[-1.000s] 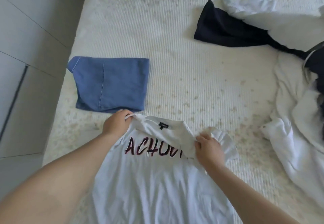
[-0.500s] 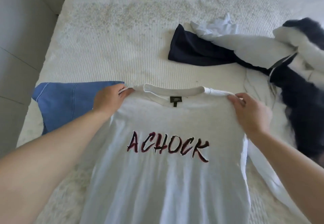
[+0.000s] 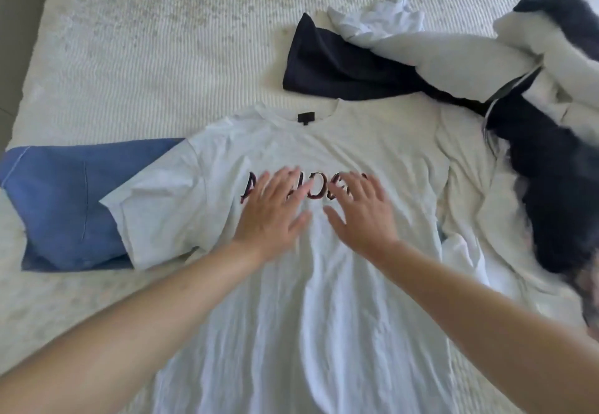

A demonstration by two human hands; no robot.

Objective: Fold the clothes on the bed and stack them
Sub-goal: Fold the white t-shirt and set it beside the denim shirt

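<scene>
A white T-shirt (image 3: 324, 300) with dark red lettering lies spread face up on the bed (image 3: 146, 41), collar away from me. My left hand (image 3: 272, 212) and my right hand (image 3: 363, 216) rest flat on its chest with straight, spread fingers, partly covering the lettering. The shirt's left sleeve overlaps a folded blue garment (image 3: 64, 203) at the left. Neither hand holds anything.
A dark navy garment (image 3: 330, 63) lies just beyond the collar. White clothes (image 3: 431, 50) and more dark fabric (image 3: 557, 193) are heaped along the right side. The bed's left edge meets a grey wall (image 3: 16, 25).
Both hands have let go of the shirt's shoulders and moved onto its chest. The shirt, held up before, now lies flat on the bed.
</scene>
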